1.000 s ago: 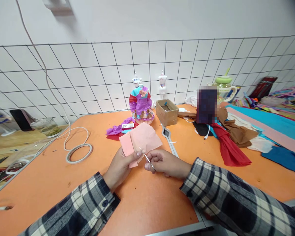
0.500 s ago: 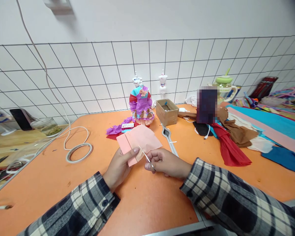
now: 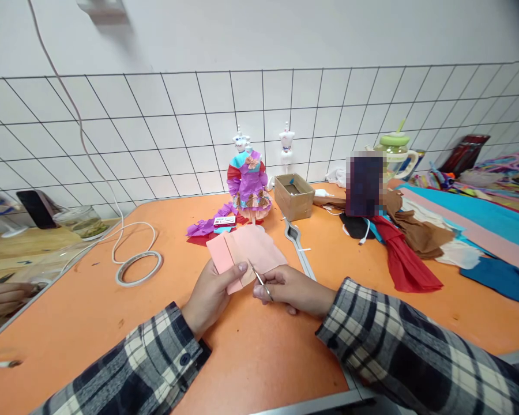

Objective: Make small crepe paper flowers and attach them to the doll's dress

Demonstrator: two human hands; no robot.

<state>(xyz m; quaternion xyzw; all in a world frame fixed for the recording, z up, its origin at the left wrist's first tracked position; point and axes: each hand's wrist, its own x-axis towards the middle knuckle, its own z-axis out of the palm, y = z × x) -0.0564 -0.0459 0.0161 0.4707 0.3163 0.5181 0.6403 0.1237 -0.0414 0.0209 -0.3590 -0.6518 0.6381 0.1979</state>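
My left hand (image 3: 210, 295) pinches the near edge of a folded sheet of pink crepe paper (image 3: 246, 251) held just above the orange table (image 3: 90, 311). My right hand (image 3: 292, 289) is closed round small metal scissors (image 3: 258, 276) whose thin blades point up and left into the paper's lower edge, beside my left thumb. Both sleeves are plaid.
Behind the paper stand a doll in a purple and teal paper dress (image 3: 248, 184), a bare white mannequin (image 3: 286, 145) and a small cardboard box (image 3: 293, 196). A tape ring (image 3: 139, 268) and white cable lie left. Coloured crepe sheets (image 3: 419, 242) pile right. Another person's hand (image 3: 2, 298) shows at far left.
The pink paper has dropped slightly and turned in my left hand, and the scissors sit a little further into its edge. Another person's hand has appeared at the far left.
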